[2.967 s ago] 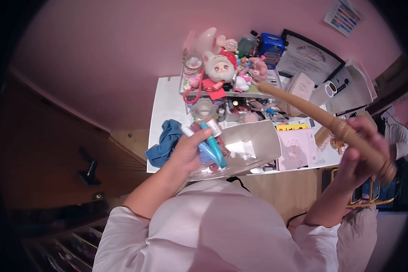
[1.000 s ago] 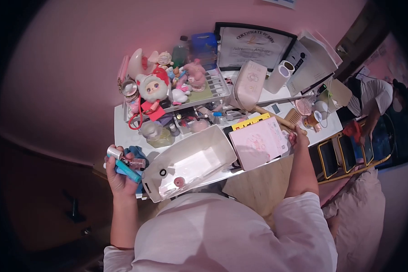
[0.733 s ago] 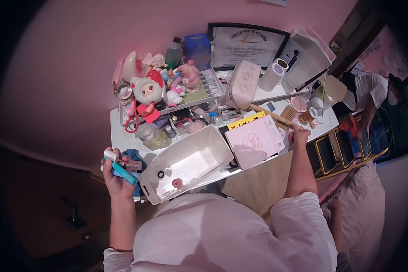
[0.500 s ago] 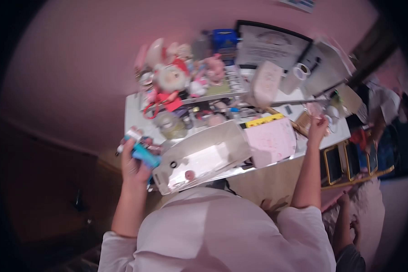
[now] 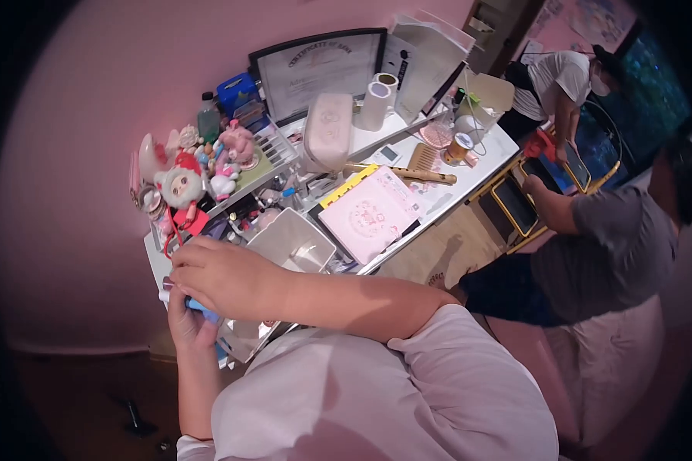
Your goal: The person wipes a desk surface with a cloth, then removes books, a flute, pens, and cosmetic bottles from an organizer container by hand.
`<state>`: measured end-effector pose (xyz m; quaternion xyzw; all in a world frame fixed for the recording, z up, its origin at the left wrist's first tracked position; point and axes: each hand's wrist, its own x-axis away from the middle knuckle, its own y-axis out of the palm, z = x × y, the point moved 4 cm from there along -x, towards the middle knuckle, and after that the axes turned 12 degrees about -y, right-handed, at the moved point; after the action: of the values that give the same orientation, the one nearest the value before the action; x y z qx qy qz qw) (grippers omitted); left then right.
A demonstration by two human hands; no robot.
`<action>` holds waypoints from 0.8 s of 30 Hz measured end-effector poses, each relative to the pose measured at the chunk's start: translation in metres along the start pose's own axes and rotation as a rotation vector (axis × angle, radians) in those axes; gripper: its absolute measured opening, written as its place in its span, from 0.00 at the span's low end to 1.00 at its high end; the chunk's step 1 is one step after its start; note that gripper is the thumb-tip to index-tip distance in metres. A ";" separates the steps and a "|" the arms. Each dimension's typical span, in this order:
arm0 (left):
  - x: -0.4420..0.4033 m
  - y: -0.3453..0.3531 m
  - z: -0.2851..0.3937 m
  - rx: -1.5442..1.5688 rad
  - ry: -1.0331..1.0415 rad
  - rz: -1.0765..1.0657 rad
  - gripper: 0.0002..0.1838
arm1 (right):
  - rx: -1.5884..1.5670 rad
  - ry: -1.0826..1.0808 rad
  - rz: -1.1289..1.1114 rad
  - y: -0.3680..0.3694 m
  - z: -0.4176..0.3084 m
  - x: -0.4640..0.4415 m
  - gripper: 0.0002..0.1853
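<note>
My left hand (image 5: 184,323) is closed round a blue tube-shaped item (image 5: 200,307) and other small pieces, including a white-ended one, at the table's left front corner. Across my body reaches my right hand (image 5: 227,275), its fingers curled down over the things in my left hand. Whatever its fingertips grip is hidden. Beneath my right forearm stands a white open bin (image 5: 309,230), largely covered by the arm. Behind my hands are a plush doll (image 5: 183,188) and a red tag (image 5: 193,223).
A pink notebook (image 5: 373,219), wooden comb (image 5: 422,159), flute-like stick (image 5: 430,176) and pink case (image 5: 328,131) lie to the right of the bin. A framed certificate (image 5: 315,73) leans on the wall. Two people (image 5: 603,253) work around a gold-rimmed trolley (image 5: 515,207) at right.
My right hand has left the table's right side and come across to my left hand. The view has turned to the right, bringing the two people into sight.
</note>
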<state>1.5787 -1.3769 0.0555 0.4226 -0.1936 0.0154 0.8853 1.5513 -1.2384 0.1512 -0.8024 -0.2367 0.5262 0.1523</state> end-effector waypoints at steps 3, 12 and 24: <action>-0.001 0.009 -0.003 0.001 0.019 -0.017 0.23 | 0.023 0.044 0.049 -0.001 -0.002 0.005 0.10; 0.000 0.020 -0.016 0.015 -0.004 0.000 0.23 | 0.090 0.049 -0.076 0.007 0.002 0.011 0.14; 0.046 -0.037 0.079 0.361 0.384 0.117 0.11 | -0.106 0.297 -0.471 0.040 0.034 -0.052 0.14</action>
<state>1.6023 -1.4670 0.0891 0.5509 -0.0404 0.1804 0.8139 1.5118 -1.3006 0.1578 -0.8005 -0.4190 0.3396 0.2613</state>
